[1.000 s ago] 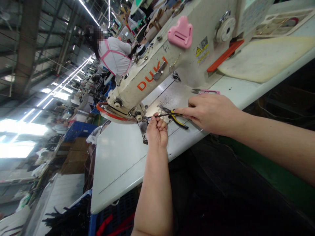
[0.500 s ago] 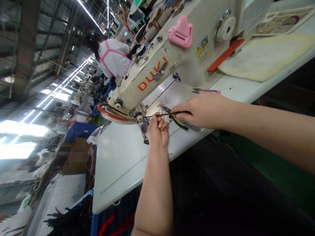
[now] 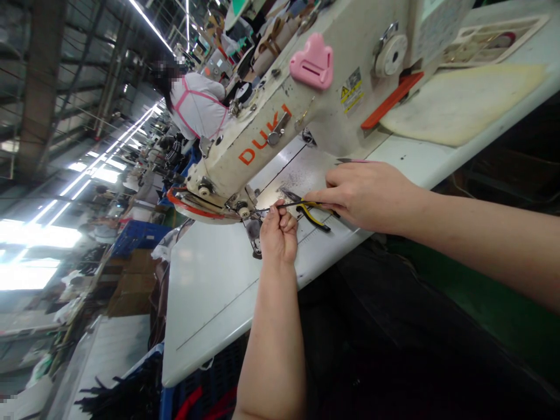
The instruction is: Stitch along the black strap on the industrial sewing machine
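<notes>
My left hand [image 3: 280, 233] is closed in a pinch on a thin black strip [image 3: 291, 205], close to the needle area of the white sewing machine [image 3: 254, 134]. From there the strip runs right to my right hand [image 3: 365, 192], whose thumb and index finger close on its other end. Pliers [image 3: 314, 219] with yellow and black handles lie on the machine bed just under the strip, between both hands. Pink-handled thread snips [image 3: 347, 160] lie behind my right hand, which covers most of them.
A pink cloud-shaped piece [image 3: 312, 61] is fixed to the machine arm. To the right are a red lever [image 3: 391, 102], a pale yellow pad [image 3: 464, 108] and a parts tray [image 3: 494, 41]. A person [image 3: 199, 102] sits beyond the machine. Blue crates stand around the white table [image 3: 210, 291].
My right hand has shifted slightly along the strip and now covers more of the snips. My left hand keeps its pinch beside the needle area. The view has moved a little.
</notes>
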Available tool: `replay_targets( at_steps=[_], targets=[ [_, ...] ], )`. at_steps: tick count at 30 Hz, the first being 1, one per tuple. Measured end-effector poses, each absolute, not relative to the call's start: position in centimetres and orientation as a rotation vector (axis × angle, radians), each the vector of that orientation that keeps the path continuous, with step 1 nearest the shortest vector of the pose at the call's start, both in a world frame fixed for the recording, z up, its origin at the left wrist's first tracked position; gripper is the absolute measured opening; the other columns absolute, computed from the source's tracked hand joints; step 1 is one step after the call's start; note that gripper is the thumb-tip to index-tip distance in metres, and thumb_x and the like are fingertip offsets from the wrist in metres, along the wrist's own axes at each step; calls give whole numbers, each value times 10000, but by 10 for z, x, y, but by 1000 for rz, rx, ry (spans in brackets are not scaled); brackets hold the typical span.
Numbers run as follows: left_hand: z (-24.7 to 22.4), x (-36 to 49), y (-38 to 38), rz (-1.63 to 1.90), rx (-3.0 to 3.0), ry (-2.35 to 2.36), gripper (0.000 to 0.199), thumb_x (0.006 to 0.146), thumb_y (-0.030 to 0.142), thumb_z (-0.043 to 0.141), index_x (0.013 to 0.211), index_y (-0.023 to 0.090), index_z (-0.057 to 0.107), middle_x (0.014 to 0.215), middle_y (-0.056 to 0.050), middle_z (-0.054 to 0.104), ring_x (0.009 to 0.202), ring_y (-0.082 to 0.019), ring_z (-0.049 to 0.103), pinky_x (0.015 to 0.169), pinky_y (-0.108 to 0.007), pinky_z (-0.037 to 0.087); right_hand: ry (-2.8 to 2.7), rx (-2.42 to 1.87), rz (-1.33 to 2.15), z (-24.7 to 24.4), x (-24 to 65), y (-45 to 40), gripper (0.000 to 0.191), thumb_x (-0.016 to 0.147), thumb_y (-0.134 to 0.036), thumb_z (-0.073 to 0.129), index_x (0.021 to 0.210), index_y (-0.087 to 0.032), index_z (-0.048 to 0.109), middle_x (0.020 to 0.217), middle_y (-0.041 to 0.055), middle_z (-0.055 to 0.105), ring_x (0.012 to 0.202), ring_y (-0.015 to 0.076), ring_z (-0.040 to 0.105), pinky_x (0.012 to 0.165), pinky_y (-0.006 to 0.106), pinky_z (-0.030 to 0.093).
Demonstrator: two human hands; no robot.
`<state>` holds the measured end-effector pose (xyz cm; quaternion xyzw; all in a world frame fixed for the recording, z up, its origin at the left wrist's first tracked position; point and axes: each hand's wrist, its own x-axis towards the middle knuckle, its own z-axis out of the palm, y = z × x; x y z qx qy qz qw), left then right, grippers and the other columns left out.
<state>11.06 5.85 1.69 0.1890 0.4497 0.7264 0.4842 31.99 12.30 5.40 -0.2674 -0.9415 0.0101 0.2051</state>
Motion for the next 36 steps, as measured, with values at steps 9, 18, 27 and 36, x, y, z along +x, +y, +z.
replay_targets(
  at_steps=[9, 18, 27, 36],
  targets=[
    [13, 108, 58, 1756, 544, 1105, 220, 1057, 251, 639, 888, 140, 727, 745, 16, 509, 529, -29, 355, 479, -125, 326, -2608, -753, 42, 51, 320, 124, 357, 1025, -273, 555, 1304, -300, 776, 952, 98, 742, 815, 233, 592, 666, 342, 289],
    [16, 111, 57, 1761, 507, 1124, 242, 1079, 200, 577, 895, 130, 718, 746, 17, 499, 531, -32, 349, 476, -119, 319, -2636, -726, 85, 51, 321, 128, 369, 1053, -299, 512, 1318, -296, 769, 988, 120, 737, 857, 258, 620, 683, 347, 293],
    [16, 110, 57, 1761, 490, 1121, 261, 1083, 192, 567, 885, 123, 722, 750, 15, 498, 531, -29, 355, 486, -128, 318, -2650, -718, 73, 53, 319, 129, 357, 1030, -282, 546, 1304, -276, 774, 1011, 127, 767, 878, 266, 652, 677, 345, 306],
    [17, 108, 58, 1782, 444, 1060, 340, 1121, 165, 453, 914, 111, 718, 745, 17, 484, 540, -31, 359, 495, -114, 334, -2683, -946, 530, 70, 305, 147, 349, 1017, -373, 562, 1256, -348, 815, 989, 49, 843, 804, 235, 705, 661, 319, 404]
  ],
)
